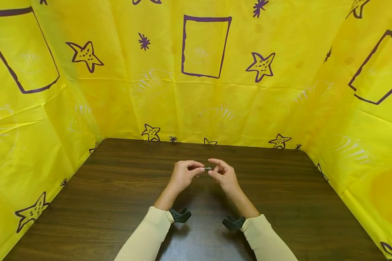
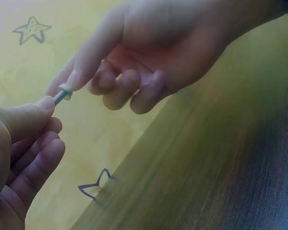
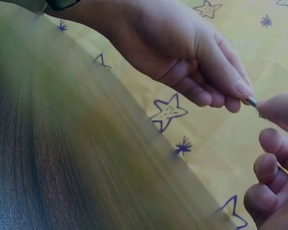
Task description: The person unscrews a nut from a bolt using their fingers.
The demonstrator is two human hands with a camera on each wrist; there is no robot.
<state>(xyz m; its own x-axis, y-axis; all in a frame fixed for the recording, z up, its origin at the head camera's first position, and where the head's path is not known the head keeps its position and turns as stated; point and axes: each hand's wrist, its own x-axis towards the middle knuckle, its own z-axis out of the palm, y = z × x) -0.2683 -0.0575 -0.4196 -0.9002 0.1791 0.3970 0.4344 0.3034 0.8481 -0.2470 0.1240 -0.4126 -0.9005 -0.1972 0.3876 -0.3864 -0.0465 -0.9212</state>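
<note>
A small metal bolt (image 1: 207,168) lies roughly level between the two hands, above the table. My left hand (image 1: 183,175) pinches one end of it between thumb and forefinger. Around the bolt's other end sits what looks like a nut (image 2: 66,92), with threads showing beside it. My right hand (image 1: 225,177) is at that end, thumb close below the nut and forefinger raised above it with a gap in the head view. In the right wrist view the left fingertips cover much of the bolt (image 3: 251,101). The remaining right fingers curl loosely.
Beneath the hands is a dark wood-grain table (image 1: 117,203). Yellow cloth (image 1: 111,101) with purple starfish drawings stands around its back and sides. Dark bands (image 1: 181,215) are worn on both wrists, over cream sleeves (image 1: 147,232).
</note>
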